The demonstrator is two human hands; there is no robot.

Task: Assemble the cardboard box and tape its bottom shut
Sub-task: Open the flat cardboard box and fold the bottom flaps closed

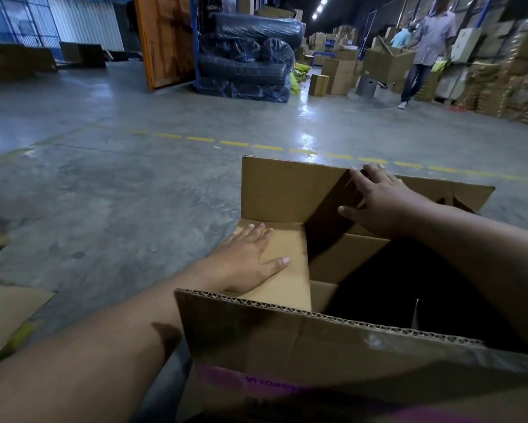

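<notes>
Near the left side of the cardboard box (333,355), the left hand (250,257) presses flat, fingers spread, on a folded-in flap (290,270). Farther right, the right hand (378,203) rests spread on the far flap (287,190). Beneath the box lies the concrete floor (119,193).

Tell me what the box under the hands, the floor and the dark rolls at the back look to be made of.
Box: brown corrugated cardboard, matte; fluting shows along its cut edge.
Floor: seemingly polished concrete, grey, mottled, reflecting ceiling lights.
Dark rolls: contents hidden; the wrap looks like glossy, crinkled plastic film.
</notes>
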